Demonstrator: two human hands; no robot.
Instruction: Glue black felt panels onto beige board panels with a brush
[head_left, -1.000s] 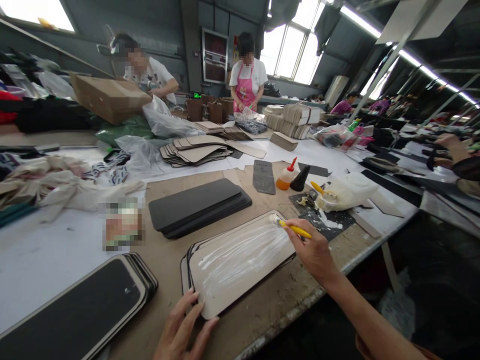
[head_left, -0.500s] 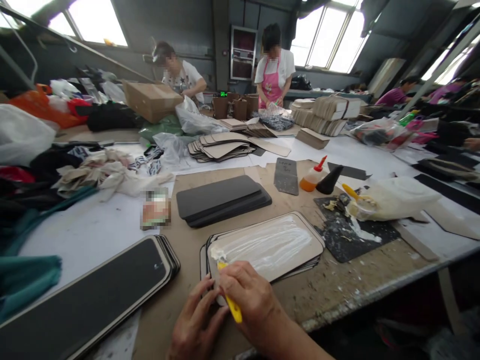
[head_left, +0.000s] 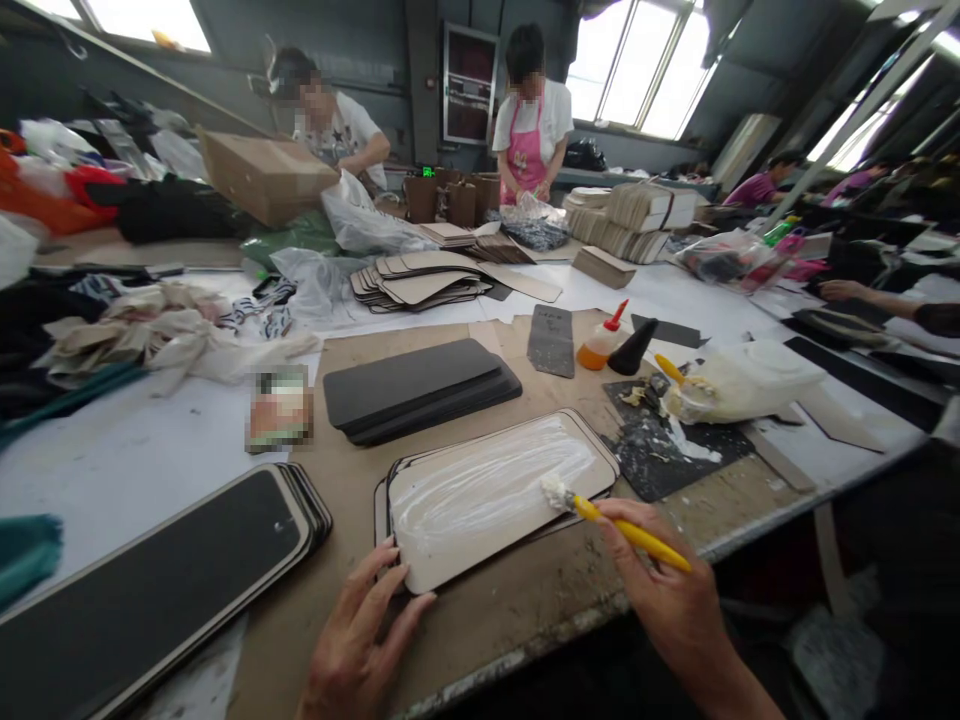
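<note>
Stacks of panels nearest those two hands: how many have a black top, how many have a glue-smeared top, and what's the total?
Black-topped stacks: 2 (lower-left stack, central stack)
Glue-smeared stacks: 1 (front stack)
Total: 3

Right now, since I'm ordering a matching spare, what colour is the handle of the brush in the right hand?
Yellow: the brush handle shows best in the head view.
</note>
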